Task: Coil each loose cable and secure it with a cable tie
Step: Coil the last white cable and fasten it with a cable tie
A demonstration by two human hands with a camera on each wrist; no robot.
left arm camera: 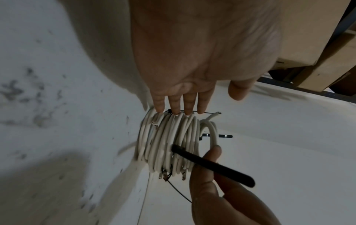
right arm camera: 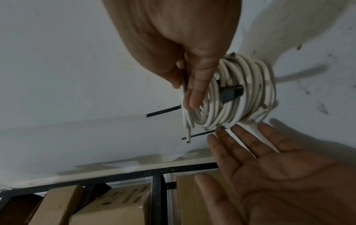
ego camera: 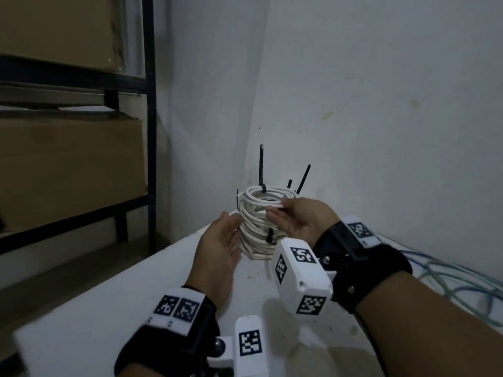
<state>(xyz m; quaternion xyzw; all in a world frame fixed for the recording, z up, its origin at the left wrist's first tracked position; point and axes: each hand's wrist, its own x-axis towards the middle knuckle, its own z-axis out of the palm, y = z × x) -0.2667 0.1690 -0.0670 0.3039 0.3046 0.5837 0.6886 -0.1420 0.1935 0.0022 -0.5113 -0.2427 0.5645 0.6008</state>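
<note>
A coil of white cable (ego camera: 255, 227) is held up above the white table (ego camera: 122, 303), its axis roughly upright. Several black cable ties (ego camera: 261, 170) stick out from its loops, and one thick tie tail (left arm camera: 212, 166) juts toward the camera. My right hand (ego camera: 285, 213) pinches the coil's upper loops between thumb and fingers (right arm camera: 194, 94). My left hand (ego camera: 227, 232) is flat, with straight fingertips (left arm camera: 176, 106) touching the coil's (left arm camera: 165, 144) left side. A loose cable end (right arm camera: 188, 137) pokes out of the coil (right arm camera: 246, 97).
Loose blue and green cables (ego camera: 457, 284) lie in a tangle on the table at the right, against the wall. A black metal shelf (ego camera: 149, 104) with cardboard boxes (ego camera: 68, 170) stands to the left. The white wall corner is close behind the coil.
</note>
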